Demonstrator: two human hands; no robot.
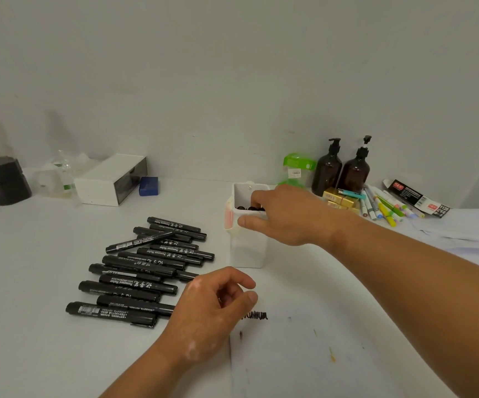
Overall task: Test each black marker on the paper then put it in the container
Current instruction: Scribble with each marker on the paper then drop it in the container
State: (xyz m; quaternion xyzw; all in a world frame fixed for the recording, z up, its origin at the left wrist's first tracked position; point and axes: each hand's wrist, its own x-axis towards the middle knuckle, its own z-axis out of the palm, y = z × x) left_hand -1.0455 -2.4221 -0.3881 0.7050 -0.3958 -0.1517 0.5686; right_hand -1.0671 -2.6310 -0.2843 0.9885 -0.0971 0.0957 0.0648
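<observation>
Several black markers [143, 271] lie in a loose pile on the white table, left of centre. A white container [248, 251] stands just right of the pile, with black marker ends [247, 208] showing inside it. My right hand [287, 216] reaches over the container's rim; its fingers dip inside onto the marker ends, and the thumb stays spread outside the front wall. My left hand [212, 308] rests near the paper's left edge, fingers loosely curled, holding nothing that I can see. The white paper [304, 354] carries a black scribble [257, 315] and a short black mark [240, 335].
Behind the container stand two brown pump bottles [340, 168] and a green object [297, 168]. Coloured pens [384, 208] and small yellow boxes [338, 196] lie at the right. A white drawer box [109, 180], a blue block [148, 186] and a dark jar [3, 182] sit at the back left.
</observation>
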